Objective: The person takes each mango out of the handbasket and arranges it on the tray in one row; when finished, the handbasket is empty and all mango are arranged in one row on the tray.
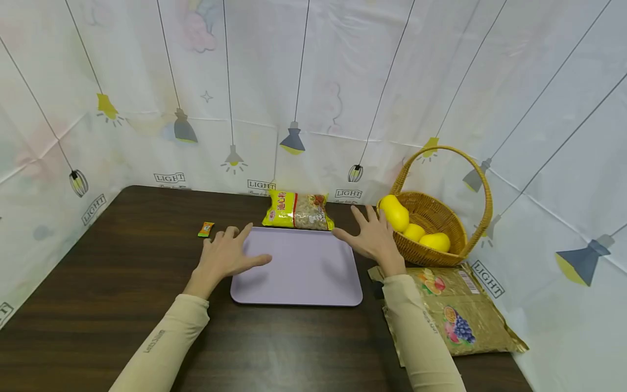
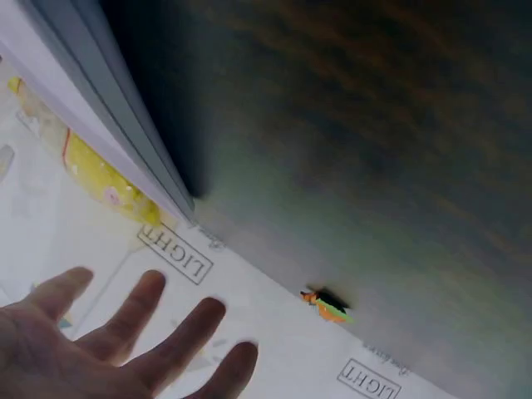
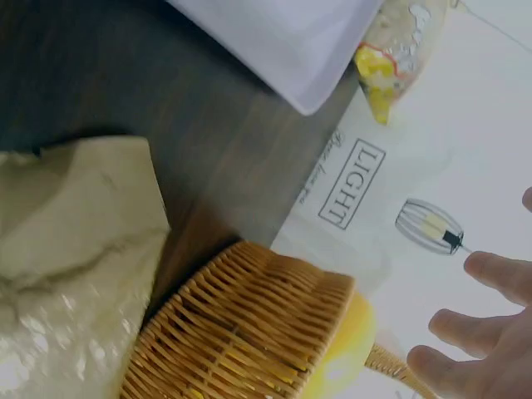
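A pale purple tray (image 1: 299, 267) lies on the dark wooden table, and both hands hover at its two sides with fingers spread. My left hand (image 1: 227, 256) is over the tray's left edge, thumb pointing inward, holding nothing. Over the far right corner, my right hand (image 1: 373, 237) is also spread and without anything in its grasp; in the head view its fingers overlap the wicker basket (image 1: 431, 209). Just behind the tray sits a yellow and clear food packet (image 1: 299, 210). The left wrist view shows the left fingers (image 2: 191, 341) extended, with the tray's rim (image 2: 141, 125) above them.
Several yellow mangoes (image 1: 394, 213) sit in the basket at the back right. In front of it lies a large gold bag (image 1: 453, 310) with fruit pictures, partly under my right sleeve. A small orange wrapped candy (image 1: 206, 229) is left of the tray. A printed curtain (image 1: 313, 98) hangs behind.
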